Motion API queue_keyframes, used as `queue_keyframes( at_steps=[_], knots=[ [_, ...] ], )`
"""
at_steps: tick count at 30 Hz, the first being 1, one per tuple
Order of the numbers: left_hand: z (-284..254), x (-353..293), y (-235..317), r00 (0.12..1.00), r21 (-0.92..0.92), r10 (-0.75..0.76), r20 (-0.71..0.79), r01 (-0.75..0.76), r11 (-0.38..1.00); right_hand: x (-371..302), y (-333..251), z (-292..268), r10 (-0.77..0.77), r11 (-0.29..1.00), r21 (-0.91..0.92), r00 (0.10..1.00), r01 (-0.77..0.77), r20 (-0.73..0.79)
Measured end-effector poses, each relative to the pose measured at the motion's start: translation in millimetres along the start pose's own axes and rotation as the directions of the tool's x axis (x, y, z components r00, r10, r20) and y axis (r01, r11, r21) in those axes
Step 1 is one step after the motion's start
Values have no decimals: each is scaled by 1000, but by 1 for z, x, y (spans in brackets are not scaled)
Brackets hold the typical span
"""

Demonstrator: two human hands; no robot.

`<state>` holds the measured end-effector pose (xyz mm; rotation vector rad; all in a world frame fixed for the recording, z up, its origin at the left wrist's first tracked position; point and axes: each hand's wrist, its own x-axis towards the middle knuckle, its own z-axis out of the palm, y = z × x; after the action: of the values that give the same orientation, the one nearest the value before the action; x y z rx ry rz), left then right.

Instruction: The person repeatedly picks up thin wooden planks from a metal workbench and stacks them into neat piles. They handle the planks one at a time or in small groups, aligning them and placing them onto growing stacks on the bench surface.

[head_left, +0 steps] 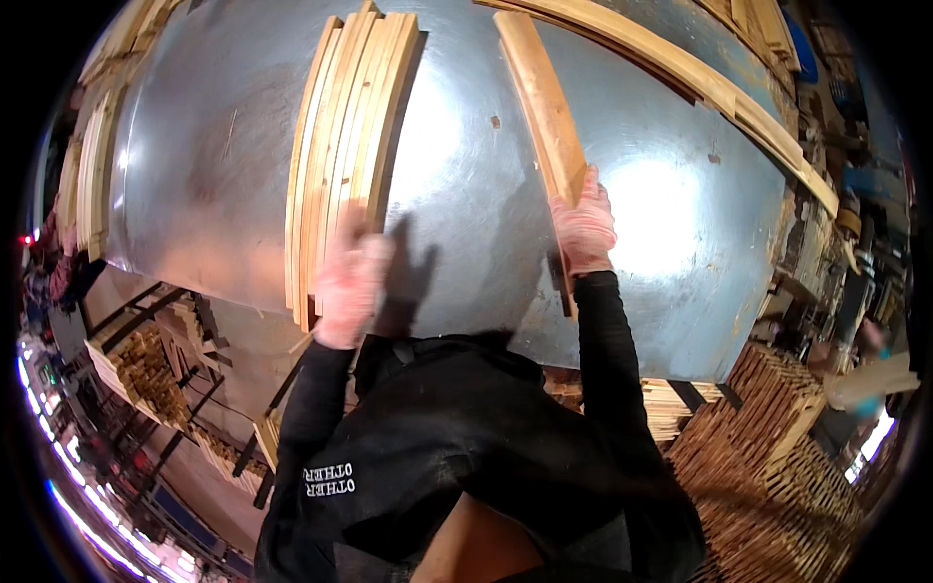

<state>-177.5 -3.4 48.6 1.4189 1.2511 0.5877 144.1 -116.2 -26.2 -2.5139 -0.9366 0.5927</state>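
My right hand (585, 225), in a pinkish-white work glove, is closed round the near end of a single wooden board (544, 107). The board slants away from me across the metal tabletop, its far end toward the top of the view. To its left, several pale wooden strips (355, 107) lie side by side in a bundle, pointing away from me. My left hand (352, 282), gloved the same way, is over the near right part of that bundle. Motion smears its fingers, so their grip is unclear, and a shadow falls beside it.
A shiny grey metal table (214, 175) spreads under the wood. Long wooden strips (680, 73) run along its far right edge, and more strips (94, 180) lie at the left edge. Stacked wood (768, 437) stands at lower right; a rack of wood pieces (146, 374) is at lower left.
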Motion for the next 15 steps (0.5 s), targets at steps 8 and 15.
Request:
queue_keyframes(
  at_steps=[8, 15],
  knots=[
    [128, -3, -22, 518, -276, -262, 814, 743, 610, 18, -3, 25, -218, 659, 750, 968, 51, 125],
    [51, 12, 51, 854, 79, -305, 422, 301, 950, -20, -58, 17, -235, 933, -224, 948, 283, 216]
  ],
)
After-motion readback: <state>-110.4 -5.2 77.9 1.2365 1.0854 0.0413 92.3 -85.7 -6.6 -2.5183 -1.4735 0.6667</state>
